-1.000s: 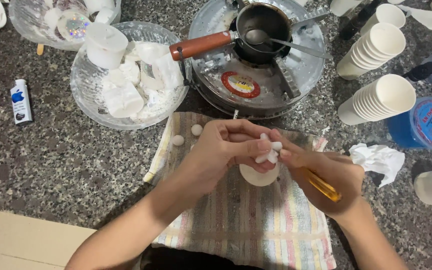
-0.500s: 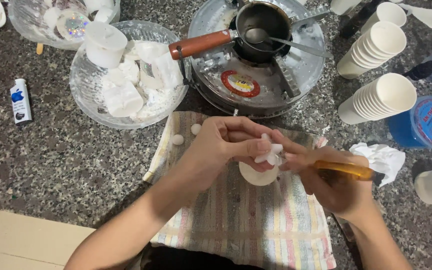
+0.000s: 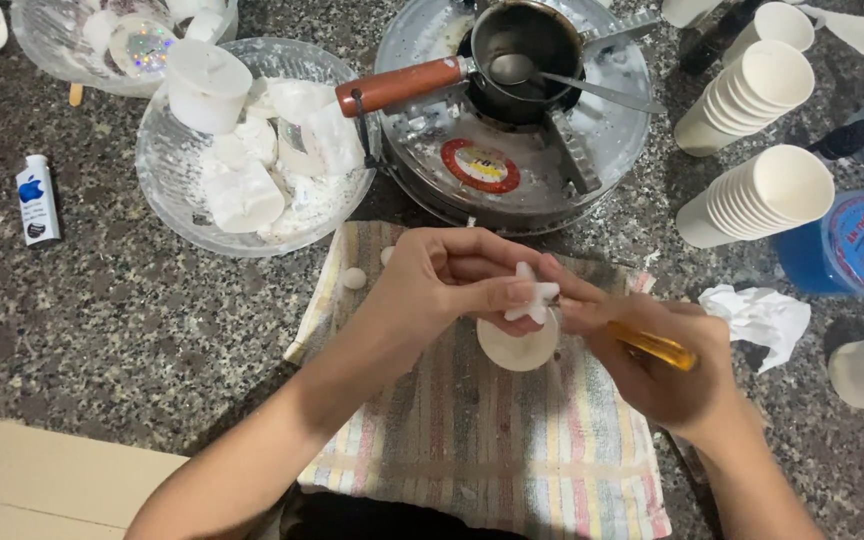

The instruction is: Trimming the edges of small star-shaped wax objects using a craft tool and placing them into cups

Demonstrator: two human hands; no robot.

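Left hand (image 3: 442, 285) grip on white star piece (image 3: 531, 299), red round label (image 3: 480, 166) behind

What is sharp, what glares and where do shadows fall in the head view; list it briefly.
Head view: the hands and the white star piece are sharp, no motion blur; glare on the metal stove ring and glass bowl; a soft shadow lies under the left hand on the striped towel; the cup stacks look slightly splayed near the edge.

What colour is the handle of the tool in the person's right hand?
Translucent amber-orange: the tool handle sticks out of the right hand, seen clearly in the head view.
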